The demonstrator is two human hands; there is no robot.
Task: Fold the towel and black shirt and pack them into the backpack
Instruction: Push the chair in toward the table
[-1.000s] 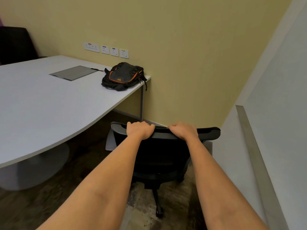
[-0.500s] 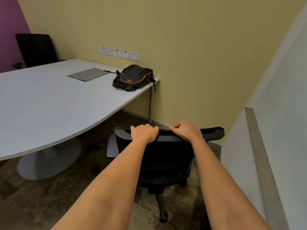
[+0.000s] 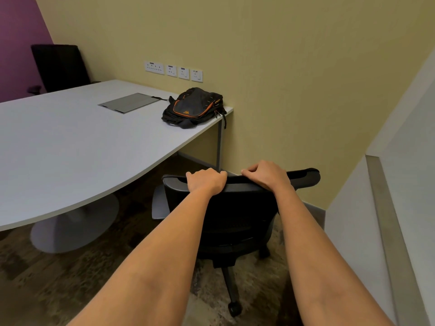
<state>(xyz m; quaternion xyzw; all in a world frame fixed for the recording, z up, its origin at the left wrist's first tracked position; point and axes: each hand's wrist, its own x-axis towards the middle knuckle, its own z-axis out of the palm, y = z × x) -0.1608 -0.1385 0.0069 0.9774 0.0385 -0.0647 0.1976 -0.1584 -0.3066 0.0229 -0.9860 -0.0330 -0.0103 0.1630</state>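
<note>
Backpack [image 3: 194, 107] on white desk [image 3: 70, 147], yellow wall [image 3: 294, 67]

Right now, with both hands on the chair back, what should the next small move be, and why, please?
Probably roll the chair aside. The left hand and right hand both grip its backrest top, and it stands between the person and the desk corner where the backpack lies, so moving it should open the way there.

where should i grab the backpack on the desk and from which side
Likely the near, slumped edge of the backpack, coming in across the desk: it lies flat, pocket up, at the far corner by the wall, one strap overhanging.
</note>
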